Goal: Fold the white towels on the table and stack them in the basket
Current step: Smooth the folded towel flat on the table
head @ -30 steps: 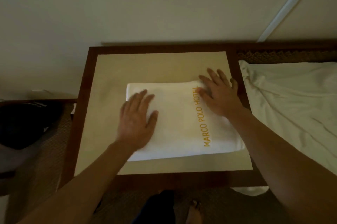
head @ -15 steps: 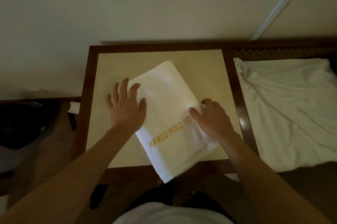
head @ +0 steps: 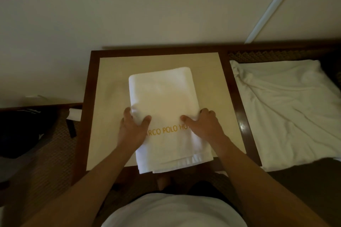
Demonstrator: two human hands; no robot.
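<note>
Both hands, left (head: pixel 133 128) and right (head: pixel 201 125), pinch the towel (head: pixel 166 101) side edges mid-frame; its long axis runs top-to-bottom of frame on the tabletop (head: pixel 110 86).

Folded white towel (head: pixel 164 105), tall rectangle, long axis running away from the person, lying flat on the table (head: pixel 114 71). Gold "MARCO POLO HOTEL" lettering runs across it between the two hands, ends covered. Left hand (head: pixel 133 127) grips its left edge, fabric bunched at the fingers; right hand (head: pixel 204 125) grips the right edge. Far folded end sits beyond both hands; near end shows layered hems below the wrists, overhanging the table's near edge. Second white towel (head: pixel 287 112) lies rumpled and spread out, well right of the right hand.
</note>
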